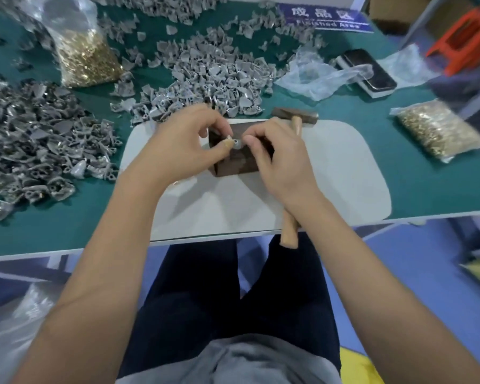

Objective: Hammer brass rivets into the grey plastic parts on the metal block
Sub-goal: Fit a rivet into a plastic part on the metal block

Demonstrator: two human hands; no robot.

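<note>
Near the front edge of the counter (399,189), on a pale mat (330,176), sat the dark metal block (233,164), and both my hands met over its top. My left hand (183,142) pinched a small brass rivet (229,138) between thumb and fingertips, fingers curled close. My right hand (275,156) pinched the grey plastic part (237,142), steadying it on the block, with the hammer (294,117) lying under that wrist: its head pointed toward the far edge, and its wooden handle ran back along its long axis and overhung the front edge toward my lap.

I judged the rivet likely to slip from my pinch or enter its hole askew, since it was tiny and my fingers crowded it. The overhanging handle could be knocked off by my forearm.

I could not tell which way the rivet pointed; it was too small. Heaps of grey parts (211,70) covered the far and left side, with one bag of rivets (86,56) at the far left and another bag (438,131) toward the right edge.
</note>
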